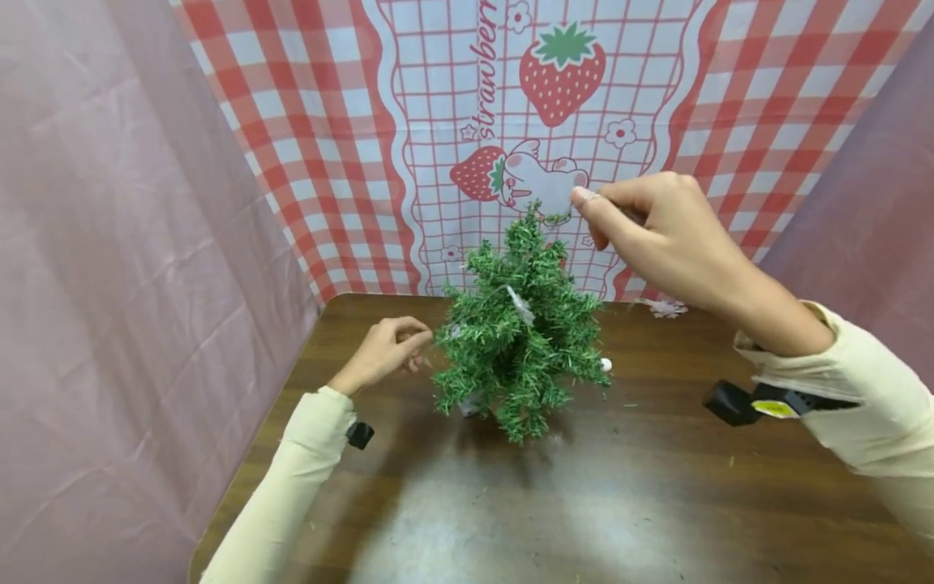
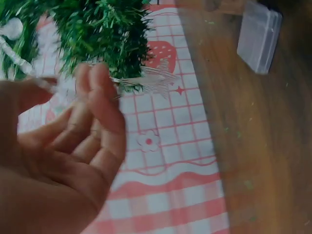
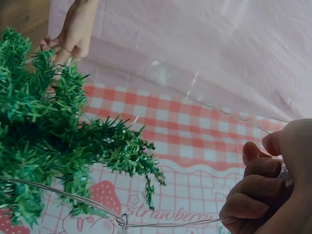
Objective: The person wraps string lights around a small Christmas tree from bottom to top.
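A small green artificial Christmas tree (image 1: pixel 521 341) stands on the table. Above and right of its top, my right hand (image 1: pixel 667 231) pinches a thin string of lights. In the right wrist view, the wire (image 3: pixel 175 224) runs from the curled fingers past a small knot towards the tree. My left hand (image 1: pixel 387 353) is beside the tree's left side. Its fingers are bent, and in the left wrist view they hold the same kind of clear wire, with a transparent star-shaped ornament (image 2: pixel 158 80) just beyond the fingertips. A pale ornament (image 1: pixel 520 304) hangs on the front branches.
A translucent box (image 2: pixel 260 36) lies on the table near the tree's base. One snowflake-shaped ornament (image 1: pixel 664 308) is at the back right edge, and a small white round piece (image 1: pixel 606 365) shows at the tree's right. Behind hangs a strawberry-print cloth (image 1: pixel 328 122), with pink curtains at both sides.
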